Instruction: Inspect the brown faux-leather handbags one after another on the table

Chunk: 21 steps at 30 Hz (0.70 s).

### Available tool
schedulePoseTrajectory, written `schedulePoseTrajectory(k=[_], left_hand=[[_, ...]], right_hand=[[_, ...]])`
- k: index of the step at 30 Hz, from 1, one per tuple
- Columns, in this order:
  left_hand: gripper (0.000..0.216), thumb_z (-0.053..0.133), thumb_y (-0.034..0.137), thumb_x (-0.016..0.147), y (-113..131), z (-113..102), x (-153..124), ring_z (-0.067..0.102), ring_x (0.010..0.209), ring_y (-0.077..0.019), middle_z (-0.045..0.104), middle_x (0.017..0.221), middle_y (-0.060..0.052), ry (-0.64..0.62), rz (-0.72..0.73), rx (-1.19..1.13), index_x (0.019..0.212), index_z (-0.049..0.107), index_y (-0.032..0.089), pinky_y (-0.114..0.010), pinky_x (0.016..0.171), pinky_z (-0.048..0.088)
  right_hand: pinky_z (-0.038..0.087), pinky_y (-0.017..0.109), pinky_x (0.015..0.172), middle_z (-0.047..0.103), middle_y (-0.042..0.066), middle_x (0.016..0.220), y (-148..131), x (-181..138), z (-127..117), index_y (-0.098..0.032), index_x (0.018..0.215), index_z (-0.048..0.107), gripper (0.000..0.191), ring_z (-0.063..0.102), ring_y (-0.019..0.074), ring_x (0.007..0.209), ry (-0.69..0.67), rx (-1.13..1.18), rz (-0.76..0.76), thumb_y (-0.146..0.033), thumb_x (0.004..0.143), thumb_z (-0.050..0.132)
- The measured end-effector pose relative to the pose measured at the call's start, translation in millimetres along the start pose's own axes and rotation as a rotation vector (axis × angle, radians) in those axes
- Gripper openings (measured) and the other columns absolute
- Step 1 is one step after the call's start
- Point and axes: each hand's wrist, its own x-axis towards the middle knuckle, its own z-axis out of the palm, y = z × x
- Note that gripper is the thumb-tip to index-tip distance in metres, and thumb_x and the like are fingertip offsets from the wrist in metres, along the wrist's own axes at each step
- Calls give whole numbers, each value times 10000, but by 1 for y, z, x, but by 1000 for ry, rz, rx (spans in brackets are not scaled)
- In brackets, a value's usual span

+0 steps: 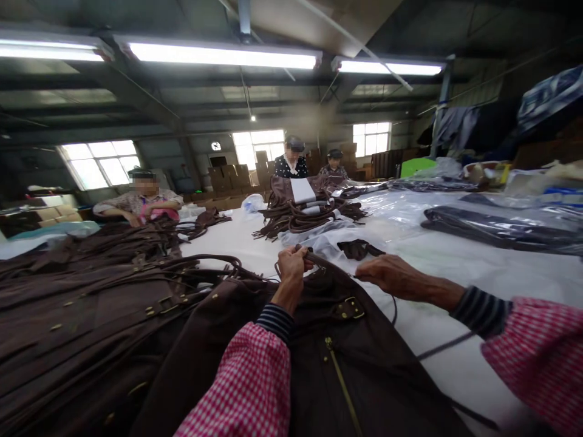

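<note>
A dark brown, leather-like item with a brass zip [341, 382] and a brass buckle [350, 308] lies in front of me on the table; whether it is a garment or a bag I cannot tell. My left hand [291, 266] is closed on its gathered top edge, near a thin loop of cord. Just to the right, my right hand [385, 274] is closed beside that edge, its fingertips turned away so their hold is hidden. A thin dark cord [395, 311] hangs below the right hand.
More brown items [91, 321] with straps and brass fittings are heaped at left. A brown pile [305, 212] with white paper sits mid-table. Plastic-wrapped dark items [496, 227] lie at right. Across the table are a person in dotted clothing [290, 167] and others.
</note>
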Motion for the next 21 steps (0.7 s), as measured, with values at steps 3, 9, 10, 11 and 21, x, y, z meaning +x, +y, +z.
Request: schedulePoseTrajectory(k=[3, 9, 10, 11, 21], left_hand=[[218, 696, 329, 787, -9, 0, 2, 599, 406, -137, 621, 509, -8, 20, 3, 44, 703, 598, 152, -222, 430, 487], [265, 672, 365, 814, -17, -6, 6, 661, 519, -194, 637, 565, -38, 62, 24, 260, 674, 573, 164, -290, 512, 532], [232, 683, 357, 810, -12, -7, 4, 691, 603, -221, 672, 639, -59, 68, 55, 308, 718, 600, 161, -321, 565, 554], [181, 705, 328, 795, -5, -7, 2, 716, 729, -247, 711, 759, -80, 78, 95, 348, 798, 634, 161, -355, 648, 574], [269, 469, 112, 967, 28, 30, -126, 587, 1080, -212, 684, 1126, -50, -1022, 1057, 1188, 1121, 646, 245, -337, 901, 490]], right_hand=[[401, 301, 717, 757, 42, 814, 3, -61, 11, -271, 841, 762, 212, 656, 226, 764, -13, 174, 92, -340, 938, 587], [434, 280, 708, 722, 19, 803, -17, -144, 29, -256, 872, 730, 265, 646, 209, 761, -91, 450, 239, -402, 991, 544], [430, 277, 715, 713, 18, 812, -20, -149, 31, -249, 874, 716, 271, 640, 203, 771, -84, 456, 244, -395, 1001, 528], [425, 274, 719, 705, 17, 819, -21, -151, 33, -243, 876, 705, 269, 632, 199, 777, -68, 456, 242, -389, 1006, 519], [342, 268, 624, 609, -17, 694, -22, -146, 41, -221, 772, 641, 266, 550, 153, 656, 16, 364, 205, -382, 970, 568]])
